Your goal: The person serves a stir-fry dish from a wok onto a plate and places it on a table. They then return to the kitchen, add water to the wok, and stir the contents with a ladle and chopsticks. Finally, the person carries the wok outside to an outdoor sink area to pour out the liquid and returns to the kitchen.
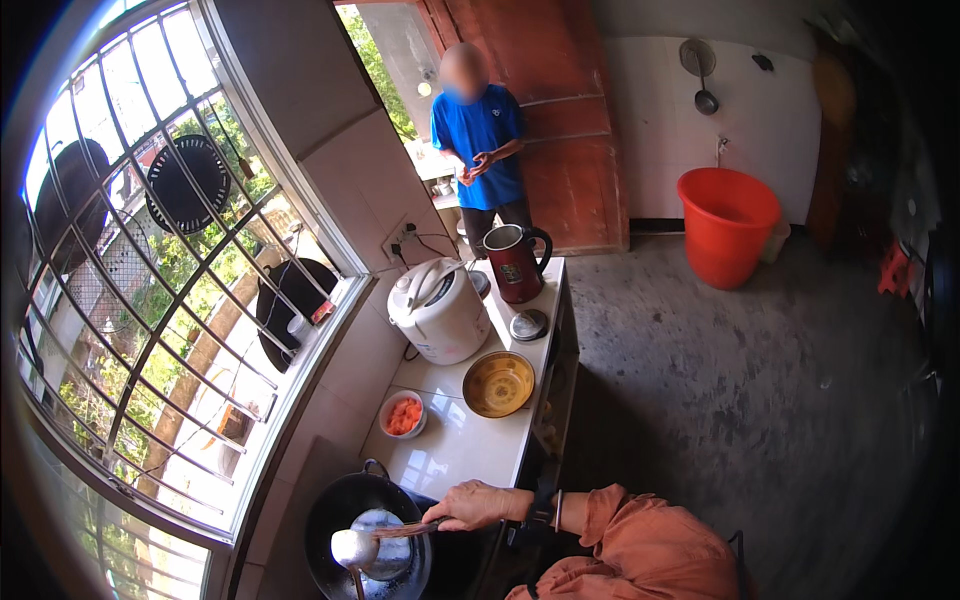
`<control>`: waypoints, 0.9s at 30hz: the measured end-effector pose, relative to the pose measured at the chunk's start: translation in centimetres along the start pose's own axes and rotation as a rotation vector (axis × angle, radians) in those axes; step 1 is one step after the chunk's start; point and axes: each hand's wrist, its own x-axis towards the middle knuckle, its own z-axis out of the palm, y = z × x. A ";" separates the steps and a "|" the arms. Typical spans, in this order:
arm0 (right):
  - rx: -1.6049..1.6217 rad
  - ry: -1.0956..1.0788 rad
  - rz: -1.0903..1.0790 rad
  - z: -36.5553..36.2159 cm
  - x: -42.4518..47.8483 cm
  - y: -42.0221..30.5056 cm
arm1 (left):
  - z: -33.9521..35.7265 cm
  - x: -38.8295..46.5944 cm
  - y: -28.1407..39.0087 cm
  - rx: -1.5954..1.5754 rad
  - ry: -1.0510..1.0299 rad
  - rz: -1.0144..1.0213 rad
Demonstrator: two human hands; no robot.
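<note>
My right hand [469,506] is closed around the wooden handle [409,529] of a ladle-like utensil. Its pale, rounded metal head [355,548] is over the black wok [326,499] at the lower left. A shiny round patch shows inside the wok behind the head, and a thin brown strip extends below it; what that strip is, I cannot tell. My left hand is out of view. Beyond the wok, a small white bowl of orange-red cut pieces [403,415] and an amber-coloured bowl [499,384] rest on the white tiled counter [465,454].
A white rice cooker [439,315], a dark red electric kettle [514,266] and a round metal lid [529,325] stand farther along the counter. A person in a blue shirt [484,150] stands by the doorway. A red plastic bucket [727,229] is on the floor; a barred window [157,292] lies left.
</note>
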 end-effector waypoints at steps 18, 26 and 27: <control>0.017 -0.104 0.047 -1.1 2.4 -3.3 | -0.7 -1.3 0.9 -0.282 -0.115 -0.356; 0.013 -0.105 0.039 -1.2 2.6 -2.7 | 1.0 -1.4 0.3 -0.326 -0.168 -0.397; 0.012 -0.105 0.031 -1.2 2.7 -2.6 | 0.9 -1.3 0.5 -0.350 -0.158 -0.391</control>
